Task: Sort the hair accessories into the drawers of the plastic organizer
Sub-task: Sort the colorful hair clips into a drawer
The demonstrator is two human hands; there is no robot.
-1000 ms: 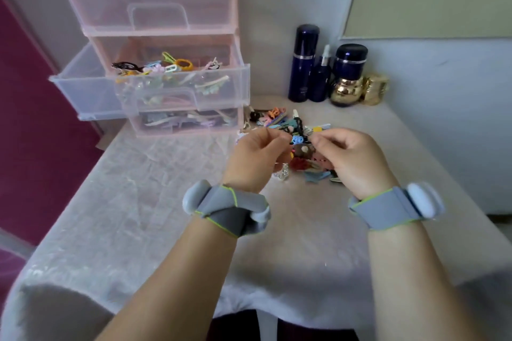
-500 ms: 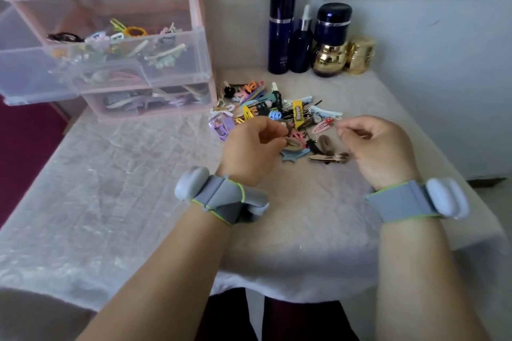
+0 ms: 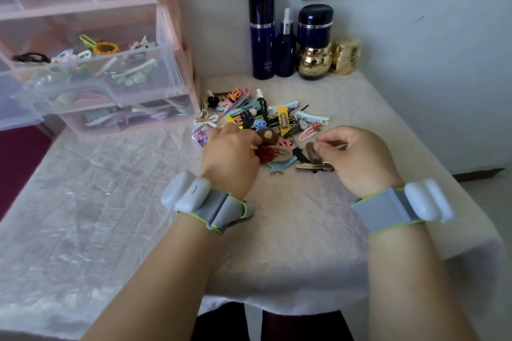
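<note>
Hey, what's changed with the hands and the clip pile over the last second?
The hands have parted: a second ago they met over the pile, now the left hand sits at its left part with fingers curled among the clips, and the right hand has drawn off to the right, fingers pinched; what it holds, if anything, is unclear. The camera tilted down. The organizer and bottles are unchanged.

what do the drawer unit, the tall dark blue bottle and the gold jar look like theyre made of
Drawer unit: looks like plastic, a matt pink frame with clear, slightly frosted drawers; the clips inside show through the fronts.
Tall dark blue bottle: glossy, with bright streaks down its side and a silver band; glass or coated plastic, cannot tell.
Gold jar: mirror-like metallic gold finish, probably plated plastic or metal.
</note>
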